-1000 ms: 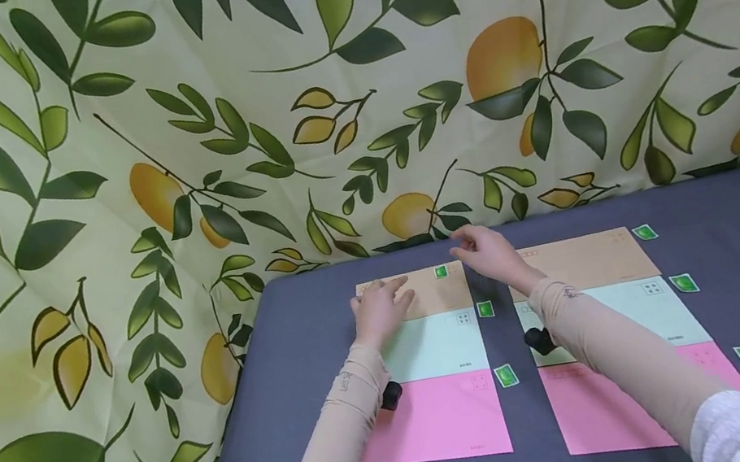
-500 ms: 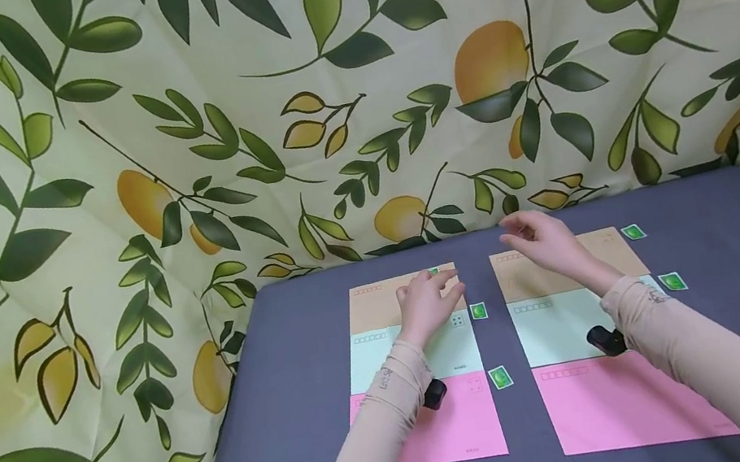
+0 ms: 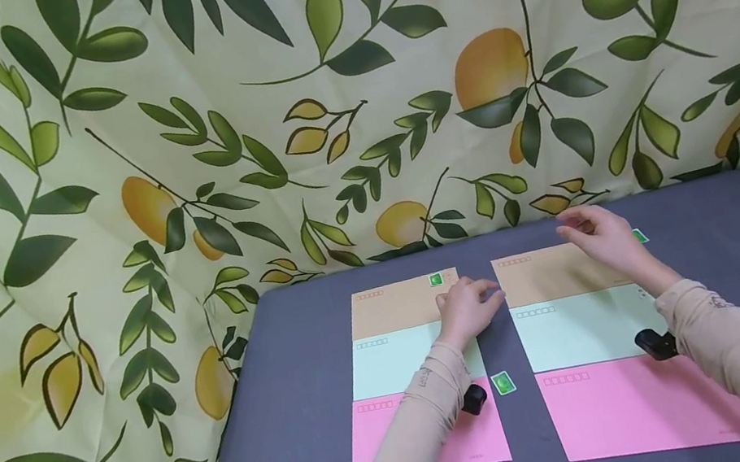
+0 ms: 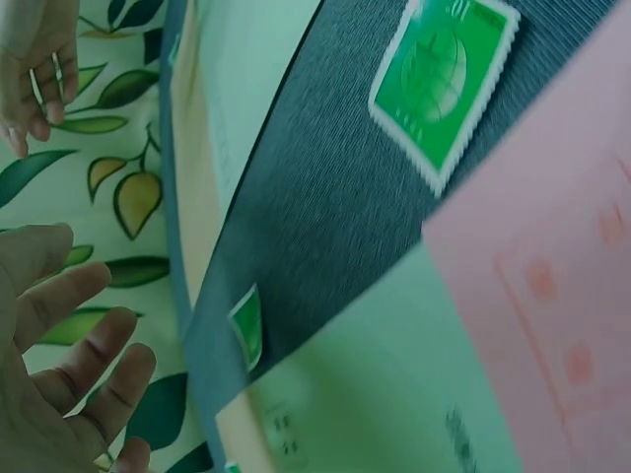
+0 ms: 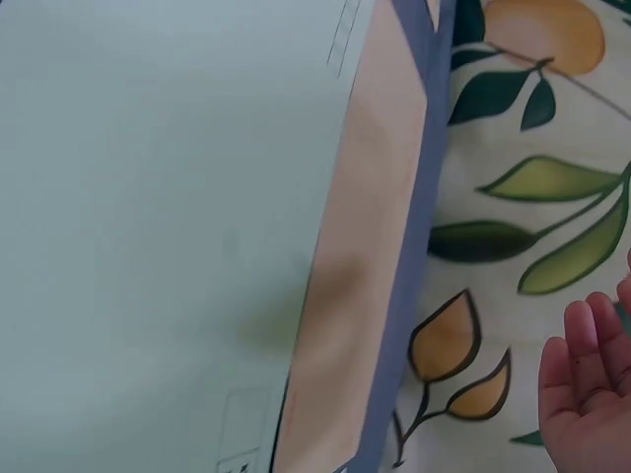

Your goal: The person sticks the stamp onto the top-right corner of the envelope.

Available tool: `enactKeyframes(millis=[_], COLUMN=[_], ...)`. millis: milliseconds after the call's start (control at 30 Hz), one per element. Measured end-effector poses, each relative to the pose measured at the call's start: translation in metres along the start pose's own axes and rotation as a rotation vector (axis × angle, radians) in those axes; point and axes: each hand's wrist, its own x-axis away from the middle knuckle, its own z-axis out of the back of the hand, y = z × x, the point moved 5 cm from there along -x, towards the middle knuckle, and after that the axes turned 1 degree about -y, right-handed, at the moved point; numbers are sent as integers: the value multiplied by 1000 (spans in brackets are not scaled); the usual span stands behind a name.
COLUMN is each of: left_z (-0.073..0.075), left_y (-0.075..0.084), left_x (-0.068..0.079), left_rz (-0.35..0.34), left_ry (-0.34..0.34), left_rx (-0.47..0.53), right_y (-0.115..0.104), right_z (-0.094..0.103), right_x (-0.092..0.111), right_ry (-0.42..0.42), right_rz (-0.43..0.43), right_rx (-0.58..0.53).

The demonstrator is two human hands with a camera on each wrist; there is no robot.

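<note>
In the head view my left hand hovers at the right edge of the left brown envelope and mint envelope. Its fingers are spread with nothing between them in the left wrist view, where a small green stamp and a larger-looking one lie on the cloth. Over the right brown envelope is my right hand, fingers loosely bent and holding nothing; a stamp shows just beyond it. One stamp sits on the left brown envelope's upper right corner.
A pink envelope lies nearest me in the left column. On the right are a mint envelope and a pink envelope. Between the columns a stamp rests on the dark cloth. A leaf-printed curtain hangs behind.
My left hand has moved right across the left brown envelope to its right edge. My right hand has moved right from the gap between columns to above the right brown envelope.
</note>
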Motion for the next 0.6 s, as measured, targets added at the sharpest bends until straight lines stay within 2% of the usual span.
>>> enactKeyframes(millis=[200, 333, 467, 600], left_z=[-14, -20, -29, -40], left_y=[2, 3, 5, 3], left_x=[-8, -11, -13, -15], left_rz=[3, 16, 17, 23], left_ry=[-17, -32, -70, -107], left_rx=[-23, -44, -68, -114], right_y=[29, 57, 93, 114], right_z=[13, 17, 19, 19], right_x=[-1, -3, -5, -4], right_ry=[25, 60, 109, 113], right_rz=[-104, -154, -229, -332], right_rx=[-18, -46, -9, 20])
